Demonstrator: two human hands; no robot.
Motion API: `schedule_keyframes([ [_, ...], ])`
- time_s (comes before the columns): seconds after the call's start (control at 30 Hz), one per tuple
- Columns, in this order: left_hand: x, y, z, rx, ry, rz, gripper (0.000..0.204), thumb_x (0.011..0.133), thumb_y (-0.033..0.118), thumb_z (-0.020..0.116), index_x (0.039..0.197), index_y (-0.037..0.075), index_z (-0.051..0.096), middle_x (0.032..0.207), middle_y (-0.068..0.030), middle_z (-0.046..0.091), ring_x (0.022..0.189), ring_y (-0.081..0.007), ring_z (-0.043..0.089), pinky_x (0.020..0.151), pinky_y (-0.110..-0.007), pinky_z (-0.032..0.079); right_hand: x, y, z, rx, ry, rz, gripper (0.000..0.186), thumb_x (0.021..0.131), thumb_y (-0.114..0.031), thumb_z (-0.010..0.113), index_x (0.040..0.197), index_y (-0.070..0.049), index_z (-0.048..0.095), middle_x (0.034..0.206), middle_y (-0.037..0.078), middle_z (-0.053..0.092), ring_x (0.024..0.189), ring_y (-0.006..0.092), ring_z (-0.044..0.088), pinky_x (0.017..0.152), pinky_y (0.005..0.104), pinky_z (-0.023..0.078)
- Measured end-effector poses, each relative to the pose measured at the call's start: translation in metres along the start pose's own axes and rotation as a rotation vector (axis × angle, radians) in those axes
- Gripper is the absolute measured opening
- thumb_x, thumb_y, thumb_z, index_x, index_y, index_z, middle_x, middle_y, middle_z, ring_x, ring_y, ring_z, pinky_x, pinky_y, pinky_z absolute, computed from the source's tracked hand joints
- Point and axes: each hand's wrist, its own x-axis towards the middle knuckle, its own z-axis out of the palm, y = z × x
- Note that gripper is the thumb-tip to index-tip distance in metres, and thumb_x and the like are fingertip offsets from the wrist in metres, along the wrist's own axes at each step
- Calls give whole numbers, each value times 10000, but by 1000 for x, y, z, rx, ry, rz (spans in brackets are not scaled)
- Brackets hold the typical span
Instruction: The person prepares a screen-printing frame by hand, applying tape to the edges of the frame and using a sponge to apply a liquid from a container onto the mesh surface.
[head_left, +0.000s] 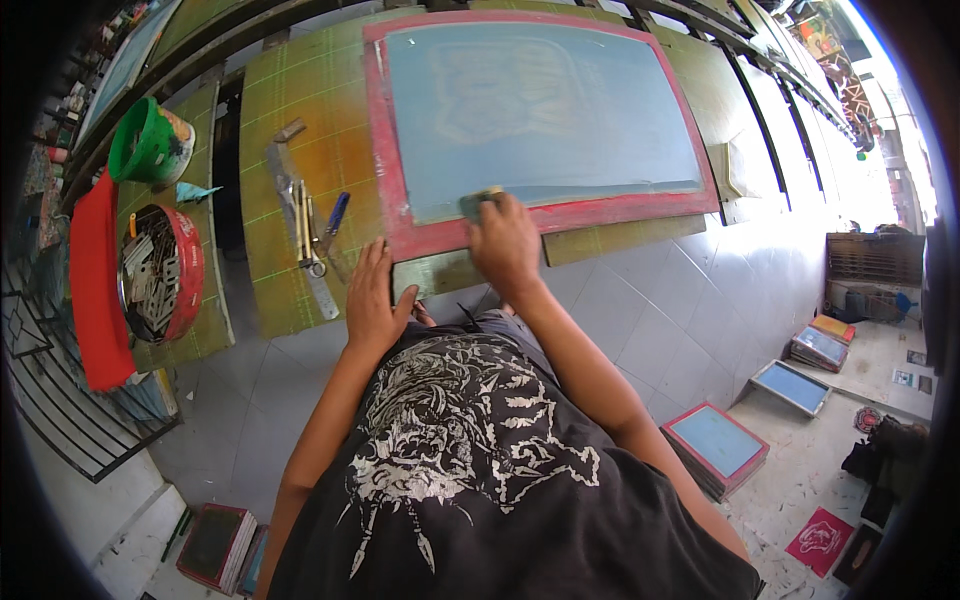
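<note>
A large screen-printing frame [552, 212] with red borders and blue mesh [600, 130] lies on the table, a pale blurred figure showing on its mesh. My right hand [505, 245] is closed around a small sponge [478, 203], greenish-grey with a yellowish edge, pressed on the mesh near the frame's near border. By the frame's near left corner, my left hand [375, 300] lies with fingers stretched and thumb apart, fingertips against the red border. Left of it are a pair of scissors [317, 268], a blue-handled tool [338, 215], thin yellow sticks [303, 225] and a metal strip [322, 300].
Farther left stand a green bucket [140, 140], a red round tin [188, 270] full of flat metal pieces, and a red cloth [95, 290]. Smaller framed screens [715, 440] lean or lie at the lower right, others [215, 545] at lower left. Dark gaps separate the table boards.
</note>
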Motion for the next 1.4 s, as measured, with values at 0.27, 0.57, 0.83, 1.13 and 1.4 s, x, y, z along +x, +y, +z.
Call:
schedule_keyframes([
  [0.27, 13, -17, 1, -141, -34, 94, 620, 841, 209, 718, 1357, -1, 447, 1495, -215, 401, 1391, -407, 378, 1138, -504, 306, -4, -79, 18, 115, -114, -230, 245, 818, -202, 696, 998, -46, 642, 1179, 167, 574, 1038, 337, 586, 837, 440, 518],
  [0.57, 13, -20, 5, -73, 24, 189, 660, 845, 222, 727, 1369, -18, 407, 1488, -212, 402, 1327, -421, 427, 1093, -522, 349, -11, 33, -23, -16, -25, -90, 329, 816, -159, 692, 1133, -71, 692, 1233, 116, 619, 1100, 325, 608, 931, 433, 501],
  [0.83, 11, -21, 12, 28, 46, 223, 630, 889, 317, 677, 1356, -13, 413, 1515, -221, 385, 1352, -423, 410, 1113, -537, 301, 5, 232, -88, -254, 173, 252, 268, 858, -217, 693, 1067, -51, 712, 1176, 113, 661, 1061, 339, 635, 898, 429, 510],
  [1.13, 12, -19, 16, 99, 48, 183, 647, 842, 267, 723, 1346, 20, 401, 1489, -245, 412, 1315, -446, 438, 1082, -553, 335, 24, 380, -140, -313, 244, 525, 285, 885, -255, 674, 1093, -63, 706, 1145, 132, 672, 1040, 351, 642, 878, 436, 510],
  [1.4, 10, -17, 20, 127, 62, 174, 601, 853, 189, 693, 1345, 27, 387, 1506, -243, 398, 1308, -458, 438, 1085, -557, 335, 33, 439, -209, -260, 432, 424, 325, 879, -237, 680, 1146, -53, 683, 1184, 132, 665, 1049, 362, 649, 908, 430, 521],
])
